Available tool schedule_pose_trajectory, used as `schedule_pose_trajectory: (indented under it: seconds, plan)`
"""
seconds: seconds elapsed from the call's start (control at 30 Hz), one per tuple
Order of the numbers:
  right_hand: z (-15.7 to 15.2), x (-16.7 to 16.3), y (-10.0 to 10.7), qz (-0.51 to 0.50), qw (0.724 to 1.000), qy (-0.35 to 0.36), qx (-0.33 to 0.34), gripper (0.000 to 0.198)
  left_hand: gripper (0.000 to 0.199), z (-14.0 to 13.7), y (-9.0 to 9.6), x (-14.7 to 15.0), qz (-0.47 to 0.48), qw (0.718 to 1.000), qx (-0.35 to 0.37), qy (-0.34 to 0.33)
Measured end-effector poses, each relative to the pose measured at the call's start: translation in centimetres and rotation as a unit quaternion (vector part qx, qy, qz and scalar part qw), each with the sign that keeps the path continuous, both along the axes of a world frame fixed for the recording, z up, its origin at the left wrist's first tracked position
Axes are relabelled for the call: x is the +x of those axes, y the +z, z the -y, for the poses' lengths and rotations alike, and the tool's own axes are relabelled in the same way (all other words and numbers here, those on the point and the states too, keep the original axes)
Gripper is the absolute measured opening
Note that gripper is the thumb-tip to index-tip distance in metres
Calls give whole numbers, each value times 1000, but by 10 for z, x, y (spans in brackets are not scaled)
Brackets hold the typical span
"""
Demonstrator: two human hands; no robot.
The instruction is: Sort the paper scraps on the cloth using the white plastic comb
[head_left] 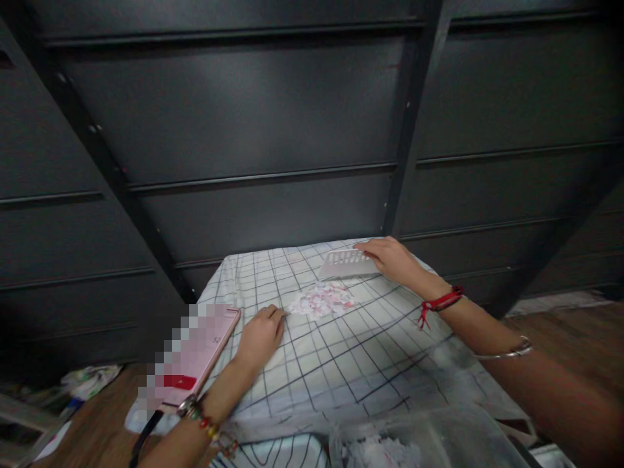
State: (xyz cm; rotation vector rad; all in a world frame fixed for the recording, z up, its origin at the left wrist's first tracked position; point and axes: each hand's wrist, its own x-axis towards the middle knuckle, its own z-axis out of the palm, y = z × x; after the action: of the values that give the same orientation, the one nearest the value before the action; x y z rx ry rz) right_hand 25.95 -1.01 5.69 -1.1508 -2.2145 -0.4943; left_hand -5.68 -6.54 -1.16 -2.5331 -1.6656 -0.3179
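1. Nearest, btm edge: clear bin (453,429) w/ pale shredded scraps (383,453) inside; striped item (280,453) just L of it, partly cut off.
2. Phone (209,351) at near L edge of the checked cloth (351,361), black cable (145,439) at its near end; screen partly pixelated.
3. L hand (260,335) low over cloth, beaded bracelet (209,429) on wrist. Fingers bent, close together, tips at pile's L edge; can't tell if they pinch a scrap.
4. Pile (322,300) of white & pink bits, loose on cloth b/w the hands.
5. R hand (392,260), red cord (442,301) & silver bangle (507,351) on arm: fingers pinch R end of slotted piece (347,265).
6. Slotted piece: white, tilted up on edge, just beyond pile.
7. Far: dark panelled wall (273,110) behind cloth.
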Motion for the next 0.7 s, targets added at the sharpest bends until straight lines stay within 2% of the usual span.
schedule_pose_trajectory:
  seconds: [0.17, 0.33, 0.5, 0.63, 0.7]
  plan:
    - [-20, 16, -14, -35, 999, 11, 8, 39, 31, 4, 16, 7, -84, 994, -64, 6]
    - [-25, 39, -16, -60, 997, 48, -3, 39, 30, -3, 30, 2, -46, 990, -131, -41]
    - [-18, 66, -13, -113, 990, 82, -21, 31, 25, -34, 38, 8, 13, 997, -77, -17]
    - [-7, 71, -10, -85, 992, 93, -5, 34, 24, -62, 39, 31, 88, 996, -22, 18]
    - [-2, 68, -9, -59, 993, 100, 10, 35, 22, -71, 34, 44, 125, 992, 9, 15]
